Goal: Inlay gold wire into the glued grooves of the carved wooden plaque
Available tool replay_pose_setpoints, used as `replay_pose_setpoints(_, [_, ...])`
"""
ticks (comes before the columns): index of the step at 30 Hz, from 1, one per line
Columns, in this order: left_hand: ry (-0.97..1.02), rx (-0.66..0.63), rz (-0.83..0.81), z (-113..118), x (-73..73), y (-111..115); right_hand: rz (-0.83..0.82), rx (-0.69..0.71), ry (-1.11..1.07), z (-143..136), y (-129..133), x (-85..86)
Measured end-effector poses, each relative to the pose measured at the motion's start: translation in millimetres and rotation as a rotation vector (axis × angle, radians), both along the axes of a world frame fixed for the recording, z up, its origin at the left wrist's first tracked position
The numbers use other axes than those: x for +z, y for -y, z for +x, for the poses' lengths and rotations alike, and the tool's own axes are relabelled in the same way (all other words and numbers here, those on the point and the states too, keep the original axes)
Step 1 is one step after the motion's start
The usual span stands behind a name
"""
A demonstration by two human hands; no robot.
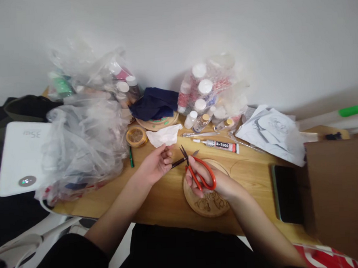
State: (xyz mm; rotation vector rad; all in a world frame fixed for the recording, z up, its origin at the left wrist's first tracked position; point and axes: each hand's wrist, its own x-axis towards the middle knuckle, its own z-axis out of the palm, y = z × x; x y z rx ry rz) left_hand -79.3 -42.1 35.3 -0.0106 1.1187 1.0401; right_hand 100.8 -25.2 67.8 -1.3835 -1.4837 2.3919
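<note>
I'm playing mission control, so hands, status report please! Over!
Right hand: holding red-handled scissors. Left hand: beside them, fingers curled, grip unclear. Round wooden board: on the table, partly hidden by right hand. Over.

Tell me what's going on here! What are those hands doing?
Someone's right hand is holding red-handled scissors, above a round wooden board with pictures on it. The left hand is close by with its fingers curled, but I can't tell if it's holding anything. A tube marked B-7000 lies on the table behind them.
</note>
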Motion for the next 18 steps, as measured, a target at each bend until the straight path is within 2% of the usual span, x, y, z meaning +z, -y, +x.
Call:
replay_pose_setpoints(5, [-0.051, 0.111, 0.091, 6.2, -1.7, 3.6, 0.056, -0.008, -0.001, -0.3, 4.6, -0.1])
replay_pose_setpoints(10, [-0.208, 0.229, 0.24, 21.2, 1.0, 14.2, 0.092, -0.006, 0.013, -5.6, 14.0, 3.6])
replay_pose_setpoints(14, [-0.3, 0.24, 0.317, 28.9, -0.8, 18.8, 0.11, -0.064, 0.004, -8.0, 19.5, 7.1])
replay_pose_setpoints(18, [-0.34, 0.24, 0.353, 32.2, 0.1, 20.4, 0.122, -0.046, 0.017, -6.0, 22.0, 9.1])
